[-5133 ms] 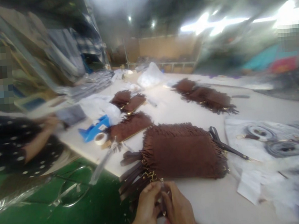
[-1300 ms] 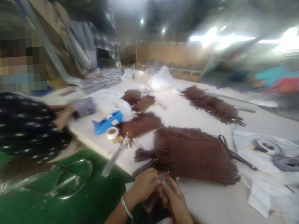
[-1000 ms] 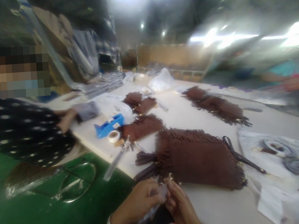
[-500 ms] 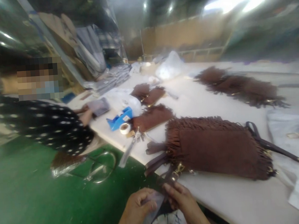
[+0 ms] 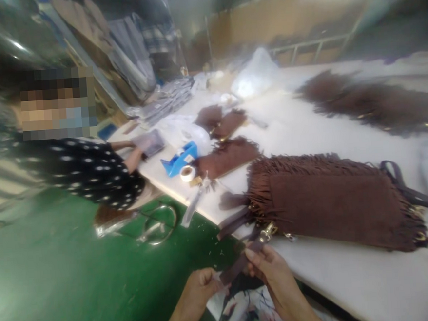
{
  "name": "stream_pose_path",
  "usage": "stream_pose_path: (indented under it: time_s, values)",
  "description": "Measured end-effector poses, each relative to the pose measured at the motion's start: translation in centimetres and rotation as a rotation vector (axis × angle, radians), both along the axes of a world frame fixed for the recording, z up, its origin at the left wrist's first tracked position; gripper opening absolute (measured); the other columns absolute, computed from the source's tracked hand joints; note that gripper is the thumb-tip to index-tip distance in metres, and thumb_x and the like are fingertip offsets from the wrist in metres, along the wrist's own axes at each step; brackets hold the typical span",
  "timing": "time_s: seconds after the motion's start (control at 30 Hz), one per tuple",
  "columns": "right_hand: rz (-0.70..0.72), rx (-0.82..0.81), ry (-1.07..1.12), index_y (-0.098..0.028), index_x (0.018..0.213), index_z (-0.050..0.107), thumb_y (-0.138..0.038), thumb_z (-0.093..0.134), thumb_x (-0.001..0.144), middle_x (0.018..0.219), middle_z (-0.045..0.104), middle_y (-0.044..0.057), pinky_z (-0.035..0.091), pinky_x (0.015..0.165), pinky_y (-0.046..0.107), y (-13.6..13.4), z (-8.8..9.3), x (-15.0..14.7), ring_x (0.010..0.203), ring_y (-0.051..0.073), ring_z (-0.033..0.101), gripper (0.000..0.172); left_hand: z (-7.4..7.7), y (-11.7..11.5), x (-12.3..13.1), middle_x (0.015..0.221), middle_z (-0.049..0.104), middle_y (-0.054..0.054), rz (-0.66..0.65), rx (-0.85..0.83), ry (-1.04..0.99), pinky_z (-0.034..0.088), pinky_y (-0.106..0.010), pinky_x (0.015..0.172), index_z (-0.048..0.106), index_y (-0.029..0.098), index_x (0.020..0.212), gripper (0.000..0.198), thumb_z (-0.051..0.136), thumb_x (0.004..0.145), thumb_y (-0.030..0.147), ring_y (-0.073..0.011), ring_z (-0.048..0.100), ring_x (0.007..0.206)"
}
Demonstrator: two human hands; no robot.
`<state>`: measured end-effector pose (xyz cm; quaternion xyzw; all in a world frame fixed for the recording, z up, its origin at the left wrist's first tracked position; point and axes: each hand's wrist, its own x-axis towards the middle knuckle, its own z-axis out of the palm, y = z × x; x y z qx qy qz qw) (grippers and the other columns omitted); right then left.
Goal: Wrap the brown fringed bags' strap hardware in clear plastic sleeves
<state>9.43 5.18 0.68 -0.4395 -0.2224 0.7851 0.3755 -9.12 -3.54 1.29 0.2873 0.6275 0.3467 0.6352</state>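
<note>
A dark brown strap [image 5: 238, 269] with a gold clasp [image 5: 267, 232] at its upper end stretches between my hands, just off the table's edge. My right hand [image 5: 275, 273] pinches the strap below the clasp. With thumb and fingers pressed together, my left hand [image 5: 197, 291] holds a piece of thin clear plastic [image 5: 219, 281] at the strap's lower end. Behind them a large brown fringed bag [image 5: 330, 206] lies flat on the table, its fringe and more straps hanging towards the near edge.
A blue tape dispenser [image 5: 180, 159], a tape roll [image 5: 187, 173] and smaller fringed bags [image 5: 228, 158] lie on the white table [image 5: 285, 126]. More fringed bags [image 5: 371, 100] are blurred at the back right. A co-worker in a dotted sleeve [image 5: 86, 164] sits left, above green floor.
My left hand has drawn down and apart from the right, and the plastic now sits at the strap's lower end, baring more strap. The whole view has shifted slightly.
</note>
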Motion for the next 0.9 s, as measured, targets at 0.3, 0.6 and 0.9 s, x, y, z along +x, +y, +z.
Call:
stream_pose_path:
  time_s: [0.3, 0.6, 0.9]
  values:
    - [-0.016, 0.023, -0.129, -0.019, 0.094, 0.058, -0.053, 0.082, 0.061, 0.072, 0.068, 0.0, 0.047, 0.044, 0.021, 0.0, -0.4, -1.0, 0.051, 0.011, 0.058, 0.054, 0.8, -0.7, -1.1, 0.069, 0.068, -0.008, 0.033, 0.017, -0.119, 0.036, -0.026, 0.06, 0.068, 0.008, 0.073, 0.05, 0.08, 0.061, 0.055, -0.0148, 0.055, 0.06]
    - [0.159, -0.131, 0.006, -0.017, 0.091, 0.065, -0.042, 0.088, 0.054, 0.079, 0.07, 0.003, 0.044, 0.043, 0.017, -2.2, 0.7, -3.0, 0.055, 0.01, 0.059, 0.05, -1.2, -1.4, -2.1, 0.069, 0.065, -0.004, 0.072, 0.031, -0.065, 0.034, -0.023, 0.057, 0.063, 0.01, 0.072, 0.044, 0.085, 0.059, 0.046, -0.0119, 0.053, 0.061]
    - [0.062, -0.027, -0.164, -0.016, 0.08, 0.067, -0.047, 0.087, 0.05, 0.066, 0.068, 0.001, 0.038, 0.042, 0.02, -1.2, 0.6, -3.6, 0.048, 0.009, 0.053, 0.048, -1.2, -1.7, -2.0, 0.066, 0.058, 0.001, 0.061, 0.081, -0.077, 0.031, -0.022, 0.056, 0.057, 0.013, 0.073, 0.046, 0.087, 0.056, 0.043, -0.0105, 0.048, 0.06]
